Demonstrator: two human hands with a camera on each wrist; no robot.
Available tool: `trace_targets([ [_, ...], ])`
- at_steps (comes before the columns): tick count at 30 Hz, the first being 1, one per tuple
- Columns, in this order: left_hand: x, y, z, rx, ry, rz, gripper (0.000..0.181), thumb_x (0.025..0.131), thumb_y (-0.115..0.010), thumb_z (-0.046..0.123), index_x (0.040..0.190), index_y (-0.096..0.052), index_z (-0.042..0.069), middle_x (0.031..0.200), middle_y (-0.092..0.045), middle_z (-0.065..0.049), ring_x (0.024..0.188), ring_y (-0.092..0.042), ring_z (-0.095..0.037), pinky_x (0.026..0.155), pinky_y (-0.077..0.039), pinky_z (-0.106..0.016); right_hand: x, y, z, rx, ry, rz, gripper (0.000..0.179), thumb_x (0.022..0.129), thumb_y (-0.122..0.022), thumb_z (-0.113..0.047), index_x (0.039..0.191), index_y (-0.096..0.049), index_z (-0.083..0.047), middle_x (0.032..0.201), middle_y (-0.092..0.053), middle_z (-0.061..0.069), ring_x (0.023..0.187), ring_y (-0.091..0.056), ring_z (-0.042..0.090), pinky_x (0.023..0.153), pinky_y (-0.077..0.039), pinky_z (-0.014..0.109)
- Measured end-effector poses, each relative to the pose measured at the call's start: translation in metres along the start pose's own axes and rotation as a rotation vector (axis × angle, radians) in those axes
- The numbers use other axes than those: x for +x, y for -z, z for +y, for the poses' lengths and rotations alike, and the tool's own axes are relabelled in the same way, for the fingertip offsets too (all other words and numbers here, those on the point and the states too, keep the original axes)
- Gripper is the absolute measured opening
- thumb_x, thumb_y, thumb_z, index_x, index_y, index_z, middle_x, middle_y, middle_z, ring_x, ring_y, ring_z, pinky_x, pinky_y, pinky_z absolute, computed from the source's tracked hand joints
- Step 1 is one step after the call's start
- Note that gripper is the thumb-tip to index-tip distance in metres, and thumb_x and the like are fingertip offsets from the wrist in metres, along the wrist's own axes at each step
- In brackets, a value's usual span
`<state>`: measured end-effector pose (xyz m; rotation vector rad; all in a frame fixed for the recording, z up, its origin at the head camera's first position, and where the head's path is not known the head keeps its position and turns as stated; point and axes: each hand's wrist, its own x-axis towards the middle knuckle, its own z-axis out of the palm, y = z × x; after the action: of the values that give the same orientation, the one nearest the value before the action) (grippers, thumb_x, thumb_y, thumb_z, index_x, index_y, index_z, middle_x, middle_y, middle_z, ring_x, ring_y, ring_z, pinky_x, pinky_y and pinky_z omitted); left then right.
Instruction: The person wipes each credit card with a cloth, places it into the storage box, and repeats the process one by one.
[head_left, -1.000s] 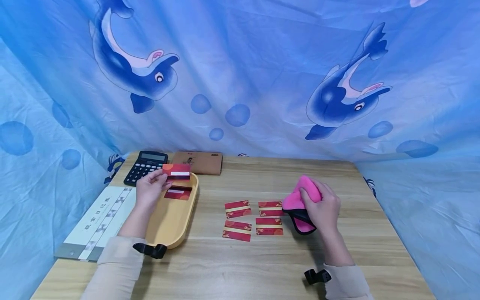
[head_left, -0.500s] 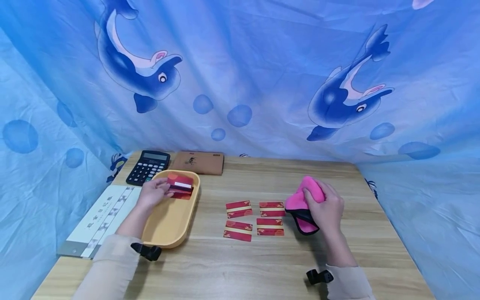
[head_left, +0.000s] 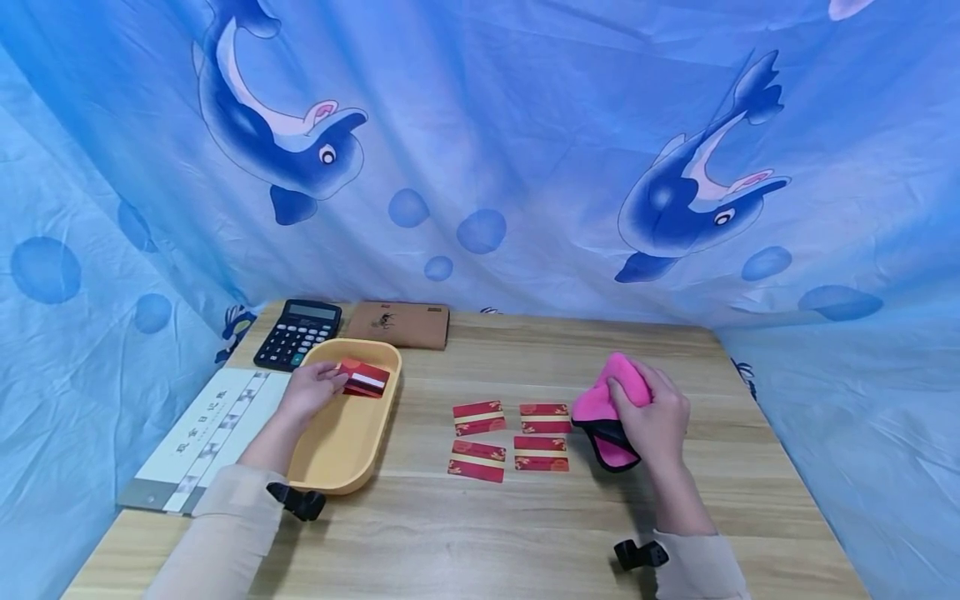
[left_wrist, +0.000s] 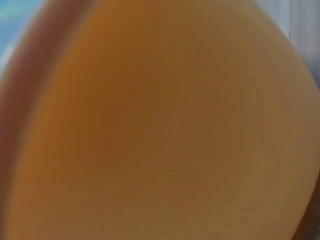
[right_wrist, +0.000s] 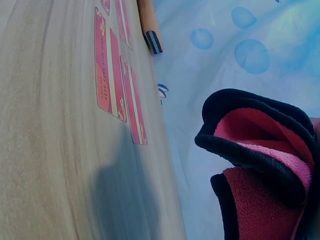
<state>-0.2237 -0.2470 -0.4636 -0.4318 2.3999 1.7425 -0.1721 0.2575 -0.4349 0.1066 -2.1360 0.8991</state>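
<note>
My left hand (head_left: 310, 392) is over the yellow tray (head_left: 330, 454), its fingertips pinching the left edge of a red card (head_left: 365, 377). This card lies low in the far end of the tray, overlapping another red card that it mostly covers. In the left wrist view, the blurred yellow tray wall (left_wrist: 175, 125) fills most of the picture and the fingers are hidden. My right hand (head_left: 658, 417) grips a bunched pink cloth (head_left: 615, 387) with black edging, held above the table. The cloth's folded edge (right_wrist: 260, 145) shows in the right wrist view.
Several red-and-gold cards (head_left: 478, 418) lie in two rows mid-table, left of the cloth. A black calculator (head_left: 297, 335) and a brown wallet (head_left: 399, 325) stand behind the tray. A white ledger book (head_left: 206, 437) lies left of it. A blue dolphin curtain (head_left: 480, 150) borders the table.
My left hand has lowered the red card from above the tray's far end down onto the other card. The right hand keeps its hold on the cloth, almost still.
</note>
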Motion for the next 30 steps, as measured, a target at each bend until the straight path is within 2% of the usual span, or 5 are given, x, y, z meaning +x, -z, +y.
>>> trace_targets([
  [9,-0.002,0.002,0.003,0.174,-0.004,0.034,0.066,0.106,-0.051,0.028,0.152,-0.026,-0.013,0.152,-0.037,-0.035,0.138,-0.042,-0.045,0.111,-0.042,-0.051,0.0,0.0,0.002,0.007,-0.013,-0.023,0.042,0.077,-0.087,-0.009,0.117,-0.074,-0.001,0.106,-0.073,0.02,0.092,-0.069,0.038,0.07,-0.049,0.042],
  [14,-0.01,-0.003,0.015,0.282,-0.14,0.123,0.06,0.105,-0.053,0.029,0.148,-0.039,-0.011,0.143,-0.05,-0.032,0.134,-0.047,-0.045,0.111,-0.041,-0.053,-0.002,0.001,0.003,0.003,-0.01,-0.031,0.042,0.077,-0.087,-0.008,0.115,-0.074,0.0,0.105,-0.073,0.02,0.09,-0.069,0.037,0.069,-0.048,0.039],
  [20,-0.025,-0.023,0.042,0.252,-0.334,0.169,0.047,0.104,-0.057,0.024,0.143,-0.051,-0.002,0.136,-0.058,-0.025,0.127,-0.055,-0.041,0.104,-0.049,-0.052,-0.003,0.002,0.005,0.013,0.012,-0.025,0.041,0.076,-0.087,-0.007,0.114,-0.074,0.001,0.105,-0.073,0.021,0.089,-0.069,0.037,0.069,-0.048,0.036],
  [24,-0.034,-0.039,0.056,0.198,-0.461,0.155,0.044,0.103,-0.06,0.021,0.141,-0.053,-0.002,0.134,-0.06,-0.025,0.123,-0.059,-0.039,0.104,-0.049,-0.05,-0.003,0.003,0.006,0.02,0.024,-0.008,0.041,0.076,-0.087,-0.007,0.114,-0.075,0.0,0.104,-0.073,0.02,0.089,-0.069,0.037,0.069,-0.045,0.027],
  [30,-0.046,-0.066,0.071,0.131,-0.597,0.062,0.039,0.102,-0.063,0.018,0.136,-0.058,0.0,0.133,-0.061,-0.02,0.124,-0.059,-0.035,0.107,-0.048,-0.047,-0.005,0.005,0.011,0.024,0.017,0.003,0.041,0.076,-0.087,-0.006,0.115,-0.075,-0.001,0.106,-0.074,0.019,0.09,-0.069,0.036,0.071,-0.043,0.019],
])
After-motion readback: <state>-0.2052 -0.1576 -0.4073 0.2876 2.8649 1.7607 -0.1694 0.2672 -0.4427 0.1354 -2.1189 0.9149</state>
